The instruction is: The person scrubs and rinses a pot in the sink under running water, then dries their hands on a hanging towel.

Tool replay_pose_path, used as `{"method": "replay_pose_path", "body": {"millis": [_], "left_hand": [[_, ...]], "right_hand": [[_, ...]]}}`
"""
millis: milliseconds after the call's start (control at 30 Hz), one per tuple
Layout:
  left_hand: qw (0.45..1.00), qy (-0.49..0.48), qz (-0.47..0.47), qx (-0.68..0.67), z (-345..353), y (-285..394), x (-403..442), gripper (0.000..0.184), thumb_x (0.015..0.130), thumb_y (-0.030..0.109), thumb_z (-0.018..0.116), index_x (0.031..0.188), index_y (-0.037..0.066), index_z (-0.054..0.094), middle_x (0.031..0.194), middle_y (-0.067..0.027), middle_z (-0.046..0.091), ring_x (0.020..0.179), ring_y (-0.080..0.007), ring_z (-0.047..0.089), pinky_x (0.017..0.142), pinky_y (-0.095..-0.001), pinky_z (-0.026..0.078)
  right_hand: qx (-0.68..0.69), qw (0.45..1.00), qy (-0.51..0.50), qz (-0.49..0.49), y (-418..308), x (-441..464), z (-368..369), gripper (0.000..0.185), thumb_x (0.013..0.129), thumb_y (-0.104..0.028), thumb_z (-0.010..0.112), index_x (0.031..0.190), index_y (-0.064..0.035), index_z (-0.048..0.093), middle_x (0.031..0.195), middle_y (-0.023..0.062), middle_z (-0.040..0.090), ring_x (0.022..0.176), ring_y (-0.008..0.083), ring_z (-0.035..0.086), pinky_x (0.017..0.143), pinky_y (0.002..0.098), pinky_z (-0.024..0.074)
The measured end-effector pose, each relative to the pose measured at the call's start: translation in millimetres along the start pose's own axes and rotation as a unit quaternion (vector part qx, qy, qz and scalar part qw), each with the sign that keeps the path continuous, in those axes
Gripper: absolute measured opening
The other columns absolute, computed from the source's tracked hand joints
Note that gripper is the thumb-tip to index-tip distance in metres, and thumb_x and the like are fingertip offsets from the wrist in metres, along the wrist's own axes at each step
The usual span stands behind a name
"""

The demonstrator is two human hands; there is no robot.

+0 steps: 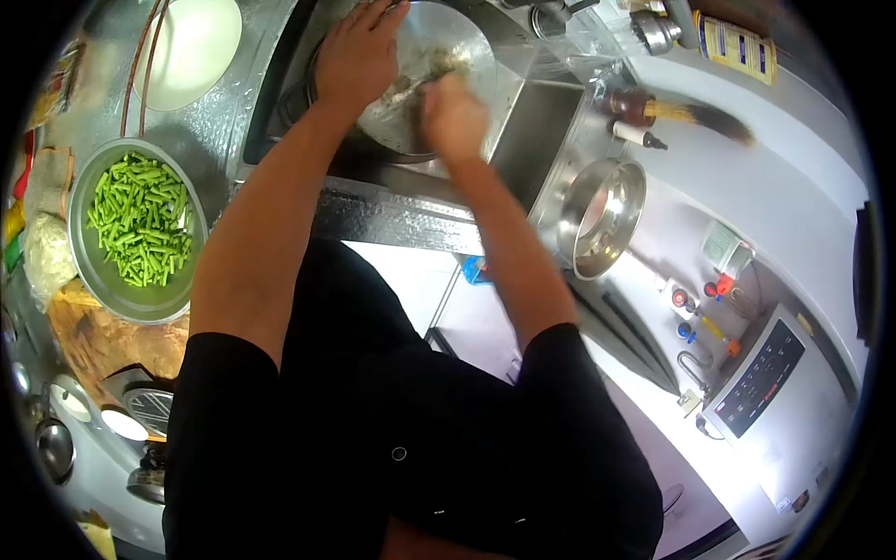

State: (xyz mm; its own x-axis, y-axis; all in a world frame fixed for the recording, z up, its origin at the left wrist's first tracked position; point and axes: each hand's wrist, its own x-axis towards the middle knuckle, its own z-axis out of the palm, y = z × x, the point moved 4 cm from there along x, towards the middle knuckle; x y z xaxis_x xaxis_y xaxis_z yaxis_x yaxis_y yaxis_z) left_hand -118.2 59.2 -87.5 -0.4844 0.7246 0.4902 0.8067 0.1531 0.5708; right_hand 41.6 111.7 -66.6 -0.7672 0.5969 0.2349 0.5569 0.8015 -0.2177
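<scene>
A round, shiny metal pan [467, 37] sits in the steel basin area at the top. My left hand [359, 58] lies across its left rim, fingers stretched out towards the far side. Over the right part of the pan, my right hand [455, 121] is closed and smeared by motion. Brownish matter [448, 65] shows on the metal just beyond its fingers. What the right hand grips, if anything, is hidden.
Left stands a metal bowl [82, 271] of cut green beans [145, 219], with chopsticks [131, 84] and a white plate [193, 47] beyond. A wooden board [103, 331] lies nearer. At right are a steel pot [637, 201] and a brush [686, 114].
</scene>
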Motion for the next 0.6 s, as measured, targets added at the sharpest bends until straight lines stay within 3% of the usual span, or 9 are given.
{"method": "replay_pose_path", "body": {"millis": [33,67,133,200,300,333,433,500,600], "left_hand": [[1.0,-0.012,-0.013,0.006,-0.1,0.7,2.5,0.044,0.091,0.011,0.056,0.135,0.015,0.061,0.133,-0.0125,0.062,0.118,-0.0359,0.06,0.099,-0.0447,0.05],[0.999,-0.022,-0.026,0.012,-0.4,2.3,6.1,0.044,0.091,0.011,0.057,0.134,0.015,0.061,0.132,-0.0125,0.063,0.118,-0.0359,0.06,0.099,-0.0446,0.05],[1.0,-0.012,-0.013,0.019,0.4,0.4,7.5,0.043,0.091,0.011,0.057,0.134,0.015,0.061,0.132,-0.0124,0.063,0.118,-0.0359,0.06,0.099,-0.0445,0.05],[0.999,-0.012,-0.004,0.033,0.0,-0.4,5.1,0.042,0.092,0.012,0.057,0.133,0.014,0.061,0.131,-0.0123,0.063,0.118,-0.0359,0.06,0.099,-0.0444,0.05],[1.0,-0.011,-0.001,-0.015,-1.5,0.2,8.3,0.039,0.092,0.013,0.057,0.131,0.014,0.063,0.13,-0.0124,0.063,0.117,-0.035,0.06,0.098,-0.0436,0.05],[0.999,-0.027,-0.025,-0.024,-1.3,1.5,7.5,0.039,0.093,0.013,0.057,0.131,0.014,0.063,0.131,-0.0123,0.063,0.117,-0.0343,0.06,0.098,-0.043,0.05],[0.999,-0.028,-0.025,-0.016,2.8,-1.1,7.0,0.038,0.093,0.013,0.057,0.131,0.016,0.064,0.132,-0.0115,0.062,0.116,-0.0336,0.061,0.098,-0.0424,0.05],[1.0,-0.017,-0.005,0.0,7.4,-4.8,7.1,0.039,0.093,0.013,0.058,0.131,0.017,0.063,0.132,-0.0108,0.062,0.115,-0.0335,0.061,0.098,-0.0423,0.05],[0.996,-0.067,-0.053,-0.038,6.8,-6.6,5.7,0.039,0.095,0.015,0.057,0.133,0.019,0.062,0.135,-0.0101,0.061,0.118,-0.0339,0.059,0.098,-0.0428,0.05]], "right_hand": [[-0.055,0.989,-0.053,0.13,27.8,4.9,-0.6,0.017,0.084,-0.02,0.067,0.075,-0.0106,0.055,0.073,0.0109,0.062,0.059,0.0333,0.061,0.054,0.0459,0.0499],[-0.058,0.988,-0.052,0.135,28.4,-4.5,1.4,0.017,0.084,-0.02,0.067,0.075,-0.0106,0.055,0.073,0.0109,0.062,0.059,0.0333,0.061,0.054,0.0459,0.0499],[-0.01,0.994,0.073,0.084,10.9,-18.7,5.9,0.025,0.089,-0.026,0.066,0.079,-0.0083,0.052,0.065,0.0165,0.057,0.057,0.0389,0.061,0.052,0.0478,0.0494],[-0.018,0.996,0.064,0.05,-28.5,-13.3,16.3,0.024,0.09,-0.027,0.064,0.08,-0.0081,0.053,0.067,0.0161,0.058,0.059,0.0388,0.062,0.054,0.0482,0.0506],[-0.029,0.997,-0.053,0.047,-21.5,12.0,32.8,0.021,0.092,-0.025,0.062,0.085,-0.0066,0.057,0.075,0.0176,0.064,0.067,0.0394,0.065,0.061,0.0497,0.0523],[-0.012,0.992,-0.065,0.106,-4.1,14.6,16.8,0.021,0.093,-0.025,0.061,0.085,-0.0058,0.059,0.078,0.0192,0.066,0.07,0.0395,0.066,0.061,0.0497,0.052],[0.026,0.988,-0.011,0.152,28.6,-23.1,-6.5,0.022,0.093,-0.026,0.062,0.083,-0.0066,0.058,0.076,0.0183,0.064,0.069,0.0398,0.065,0.061,0.0505,0.0509],[-0.011,1.0,-0.021,0.003,-9.5,-54.2,-5.8,0.017,0.084,-0.021,0.065,0.077,-0.0102,0.054,0.072,0.0102,0.058,0.066,0.0333,0.063,0.058,0.0464,0.0495],[0.102,0.994,0.019,-0.019,-52.7,-42.5,7.7,0.017,0.082,-0.018,0.065,0.074,-0.0102,0.053,0.071,0.0092,0.053,0.067,0.0322,0.062,0.058,0.045,0.0496]]}}
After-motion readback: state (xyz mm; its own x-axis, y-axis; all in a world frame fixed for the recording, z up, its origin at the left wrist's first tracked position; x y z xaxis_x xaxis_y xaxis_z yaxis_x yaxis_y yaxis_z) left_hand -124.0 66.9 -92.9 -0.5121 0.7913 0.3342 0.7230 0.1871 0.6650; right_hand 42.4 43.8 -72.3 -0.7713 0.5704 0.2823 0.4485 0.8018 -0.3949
